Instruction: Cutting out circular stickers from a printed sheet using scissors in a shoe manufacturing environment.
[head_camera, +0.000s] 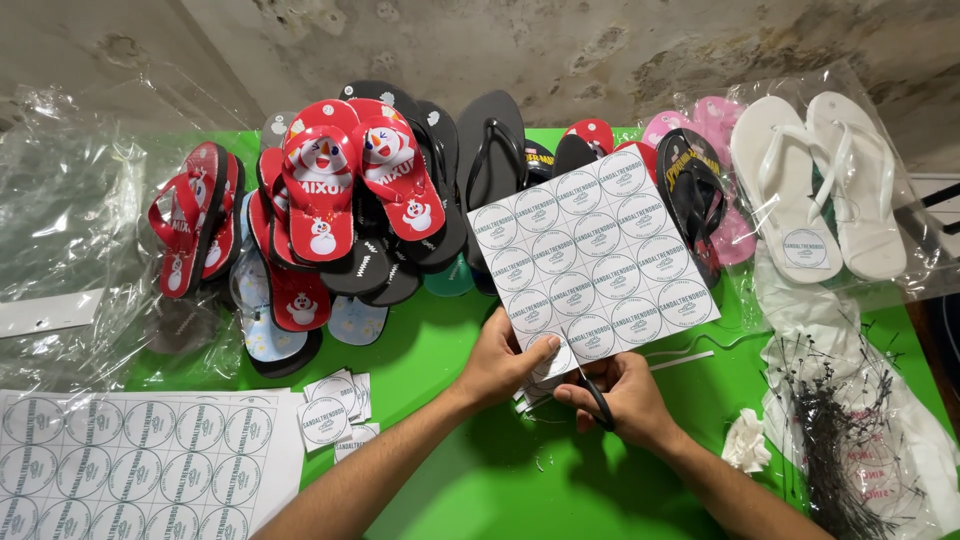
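Cutting a sheet of round printed labels (590, 255), held tilted above the green table (480, 480) at centre, in front of a heap of flip-flops (350, 200). The left hand (505, 360) pinches the sheet's lower left corner, thumb on top and fingers under. The right hand (625, 400) is clenched round black-handled scissors (597, 400), whose blades are hidden behind the sheet's lower edge; whether they are parted I cannot tell. Judged step: separating labels from the bottom row. The next move likely calls for steering the blades between circles without clipping print. Cut square labels (335, 415) lie just left of the left forearm, a second uncut sheet (130, 465) at lower left, bagged white flip-flops (815, 190) at right, and a bundle of black plastic ties (840, 440) near the right arm.
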